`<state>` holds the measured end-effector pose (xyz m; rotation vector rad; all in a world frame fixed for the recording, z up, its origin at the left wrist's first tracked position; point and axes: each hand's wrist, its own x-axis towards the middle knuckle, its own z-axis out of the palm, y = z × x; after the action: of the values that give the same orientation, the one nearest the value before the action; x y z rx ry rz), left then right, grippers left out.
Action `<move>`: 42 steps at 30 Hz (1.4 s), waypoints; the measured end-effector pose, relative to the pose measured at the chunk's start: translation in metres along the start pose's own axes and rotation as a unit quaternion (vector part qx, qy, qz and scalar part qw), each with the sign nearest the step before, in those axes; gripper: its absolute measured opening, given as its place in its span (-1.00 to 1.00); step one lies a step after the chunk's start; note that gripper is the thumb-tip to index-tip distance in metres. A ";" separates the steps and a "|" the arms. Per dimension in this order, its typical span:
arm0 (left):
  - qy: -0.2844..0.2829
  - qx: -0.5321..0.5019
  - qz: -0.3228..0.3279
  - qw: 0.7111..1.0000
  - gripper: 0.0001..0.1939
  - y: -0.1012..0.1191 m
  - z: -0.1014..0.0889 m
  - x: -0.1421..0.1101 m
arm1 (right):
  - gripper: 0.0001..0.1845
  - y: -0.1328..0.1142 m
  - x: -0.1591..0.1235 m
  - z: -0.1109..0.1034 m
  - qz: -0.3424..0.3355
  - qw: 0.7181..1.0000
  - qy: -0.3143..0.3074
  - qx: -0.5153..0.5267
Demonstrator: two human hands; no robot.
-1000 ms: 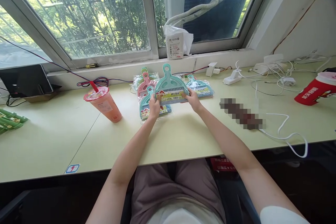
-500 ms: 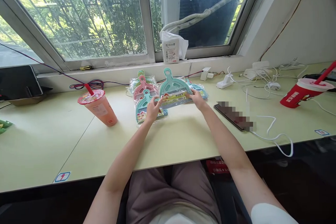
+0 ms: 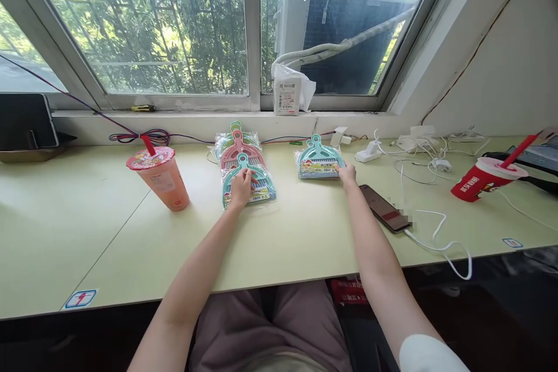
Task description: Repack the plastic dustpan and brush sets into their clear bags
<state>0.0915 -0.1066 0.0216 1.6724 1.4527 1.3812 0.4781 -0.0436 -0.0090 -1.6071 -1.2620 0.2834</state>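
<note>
My left hand [image 3: 242, 188] is on the packaged teal dustpan-and-brush set [image 3: 261, 190] at the front of the left group, fingers curled over its middle. Behind that set lie a pink dustpan set [image 3: 239, 150] and a green-handled one [image 3: 236, 126], overlapping in clear plastic wrap. To the right, my right hand [image 3: 347, 175] grips the lower right corner of another teal dustpan set [image 3: 319, 156], which lies on top of a similar pack. Its printed label faces me. The thumb and fingers are partly hidden at that corner.
An orange drink cup [image 3: 168, 183] with a red straw stands left. On the right are a phone [image 3: 383, 209] on a white cable, a power adapter [image 3: 368, 152], tangled cords and a red cup [image 3: 483, 180]. A tissue pack [image 3: 286, 96] sits on the windowsill.
The teal dustpan set held up between both hands is now down on the right pack. My left hand has left it and moved onto the front left set; the view has shifted slightly.
</note>
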 end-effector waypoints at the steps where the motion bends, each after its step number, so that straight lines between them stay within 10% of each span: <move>1: 0.001 -0.001 -0.006 1.000 -0.68 -0.001 -0.001 0.000 | -0.65 -0.001 0.004 0.003 0.040 0.999 0.020 -0.025; 10: 0.007 -0.006 -0.007 1.000 -0.67 -0.003 -0.003 0.001 | -0.55 -0.024 0.004 0.029 0.099 0.973 0.115 -0.171; 26: 0.027 0.004 0.000 1.000 -0.68 0.003 -0.006 -0.002 | -0.55 -0.060 -0.045 0.045 -0.113 0.948 0.215 -0.206; 29: 0.033 0.005 -0.003 0.999 -0.67 0.006 -0.006 -0.002 | -0.56 -0.091 -0.068 0.050 -0.153 0.956 0.147 -0.205; 35: 0.063 -0.007 -0.011 0.998 -0.67 0.009 -0.009 -0.001 | -0.54 -0.143 -0.128 0.085 -0.067 0.935 -0.291 -0.190; 42: 0.098 0.001 -0.020 0.995 -0.67 0.006 -0.011 0.003 | -0.75 -0.138 -0.141 0.100 -0.032 0.954 -0.286 -0.083</move>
<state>0.0834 -0.1084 0.0316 1.5365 1.5861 1.5580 0.2686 -0.1140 0.0049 -1.6815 -1.8128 0.6490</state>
